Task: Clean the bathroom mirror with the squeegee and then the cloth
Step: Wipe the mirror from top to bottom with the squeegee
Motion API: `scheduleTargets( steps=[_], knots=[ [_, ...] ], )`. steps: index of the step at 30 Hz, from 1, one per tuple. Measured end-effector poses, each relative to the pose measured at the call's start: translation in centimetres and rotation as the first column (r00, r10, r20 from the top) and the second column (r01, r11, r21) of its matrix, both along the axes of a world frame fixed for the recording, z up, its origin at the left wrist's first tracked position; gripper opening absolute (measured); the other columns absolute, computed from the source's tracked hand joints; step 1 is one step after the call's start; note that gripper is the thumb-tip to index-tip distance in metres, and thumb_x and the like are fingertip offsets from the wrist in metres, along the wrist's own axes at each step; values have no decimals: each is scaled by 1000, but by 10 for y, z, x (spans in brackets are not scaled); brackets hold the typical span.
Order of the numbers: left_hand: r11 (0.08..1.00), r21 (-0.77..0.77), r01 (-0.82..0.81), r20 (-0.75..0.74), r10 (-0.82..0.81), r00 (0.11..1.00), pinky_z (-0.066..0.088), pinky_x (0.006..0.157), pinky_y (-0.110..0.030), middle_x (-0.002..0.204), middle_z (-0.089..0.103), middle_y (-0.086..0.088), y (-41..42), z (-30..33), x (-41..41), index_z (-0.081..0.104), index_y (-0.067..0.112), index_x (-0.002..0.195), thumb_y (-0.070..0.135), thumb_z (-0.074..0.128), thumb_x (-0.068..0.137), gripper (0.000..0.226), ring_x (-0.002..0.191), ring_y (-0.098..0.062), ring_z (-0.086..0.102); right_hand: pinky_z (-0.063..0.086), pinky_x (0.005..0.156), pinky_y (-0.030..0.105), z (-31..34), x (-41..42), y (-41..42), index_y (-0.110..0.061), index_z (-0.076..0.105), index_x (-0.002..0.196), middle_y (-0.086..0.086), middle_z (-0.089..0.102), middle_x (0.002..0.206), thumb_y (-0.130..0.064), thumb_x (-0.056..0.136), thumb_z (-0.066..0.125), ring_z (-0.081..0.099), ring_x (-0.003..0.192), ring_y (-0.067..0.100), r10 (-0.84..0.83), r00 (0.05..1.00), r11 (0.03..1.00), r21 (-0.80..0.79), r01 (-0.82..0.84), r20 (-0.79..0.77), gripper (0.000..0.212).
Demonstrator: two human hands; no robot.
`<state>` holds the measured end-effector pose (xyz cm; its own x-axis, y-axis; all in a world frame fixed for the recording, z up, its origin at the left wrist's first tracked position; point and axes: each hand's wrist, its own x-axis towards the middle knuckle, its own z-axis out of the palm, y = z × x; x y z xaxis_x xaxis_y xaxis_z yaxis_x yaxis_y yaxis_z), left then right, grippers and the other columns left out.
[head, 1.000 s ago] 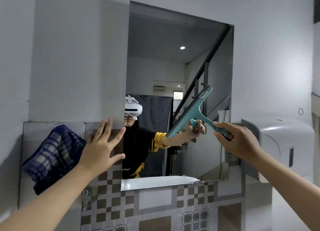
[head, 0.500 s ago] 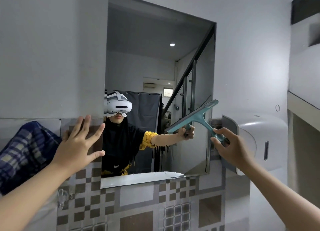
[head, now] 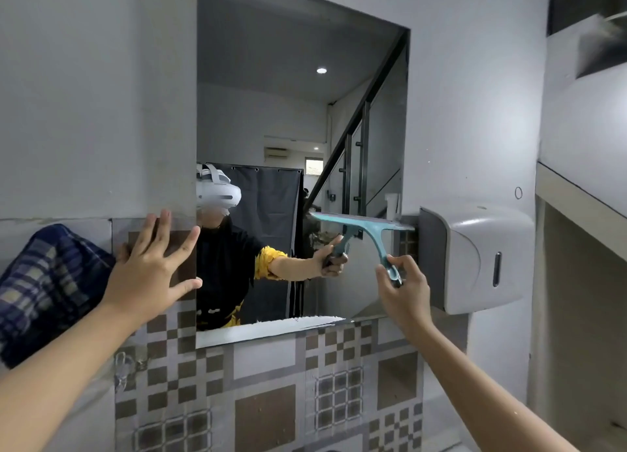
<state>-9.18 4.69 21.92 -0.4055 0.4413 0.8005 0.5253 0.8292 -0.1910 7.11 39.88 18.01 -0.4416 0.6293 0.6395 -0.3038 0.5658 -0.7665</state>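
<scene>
The mirror (head: pixel 271 119) hangs on the grey wall, its lower edge above patterned tiles. A teal squeegee (head: pixel 364 224) lies with its blade almost level against the mirror's lower right part. My right hand (head: pixel 403 288) is shut on the squeegee's handle end, below the blade. My left hand (head: pixel 149 268) is flat on the wall with fingers spread, just left of the mirror's edge. A blue checked cloth (head: pixel 44 285) hangs at the far left, beside my left wrist. The mirror reflects a person with a white headset.
A grey and white dispenser (head: pixel 475 254) is fixed to the wall right of the mirror, close to the blade's right end. A ledge (head: pixel 583 197) runs along the far right. Brown and grey tiles (head: pixel 264 390) cover the wall below.
The squeegee has come down the mirror and its blade has turned from steeply tilted to nearly level. My left hand stays on the wall. The view has shifted right.
</scene>
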Motion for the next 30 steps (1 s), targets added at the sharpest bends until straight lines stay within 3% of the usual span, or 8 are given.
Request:
scheduleTargets(
  steps=[6, 9, 14, 21, 26, 30],
  knots=[
    [999, 36, -34, 3, 34, 999, 37, 82, -76, 150, 19, -25, 6, 6, -6, 33, 24, 142, 45, 79, 63, 94, 138, -42, 11, 43, 52, 28, 13, -18, -30, -20, 53, 99, 0, 57, 84, -26, 92, 58, 51, 58, 13, 41, 999, 990, -134, -41, -8, 11],
    [998, 41, -43, 16, 42, 999, 36, 85, -74, 152, 14, -24, 8, 6, -3, 28, 25, 144, 45, 76, 67, 92, 139, -41, 9, 42, 55, 28, 16, -15, -45, -20, 51, 102, 0, 57, 87, -27, 93, 56, 51, 61, 14, 47, 999, 979, -200, -45, 4, 13],
    [997, 58, -51, 27, 49, 998, 33, 93, -70, 152, 8, -26, 13, -1, 3, 21, 21, 146, 46, 73, 71, 95, 139, -42, 8, 40, 53, 27, 21, -13, -77, -15, 48, 104, -2, 51, 73, -25, 95, 51, 48, 56, 14, 61, 998, 947, -316, -62, -13, 14],
    [999, 7, -47, 53, 46, 998, 34, 98, -61, 151, 11, -27, 14, -27, 12, 21, 18, 146, 48, 81, 61, 108, 136, -44, 18, 47, 64, 31, 26, -33, -141, -18, 46, 107, 5, 61, 89, -28, 96, 50, 60, 76, 20, 81, 993, 871, -478, -111, -83, 15],
    [999, -6, -48, 68, 49, 996, 29, 104, -57, 153, 0, -22, 13, -31, 12, 8, 20, 148, 43, 81, 63, 113, 139, -39, 10, 42, 54, 24, 31, -37, -182, -17, 44, 109, -2, 55, 78, -28, 97, 49, 56, 66, 11, 119, 984, 841, -514, -171, -132, 17],
    [999, -11, -41, 56, 41, 998, 35, 99, -58, 152, 9, -25, 11, -32, 13, 15, 18, 147, 40, 86, 56, 118, 137, -41, 18, 39, 50, 20, 31, -41, -218, -18, 43, 110, -3, 55, 75, -29, 97, 49, 55, 64, 8, 165, 974, 838, -499, -221, -154, 17]
  ],
)
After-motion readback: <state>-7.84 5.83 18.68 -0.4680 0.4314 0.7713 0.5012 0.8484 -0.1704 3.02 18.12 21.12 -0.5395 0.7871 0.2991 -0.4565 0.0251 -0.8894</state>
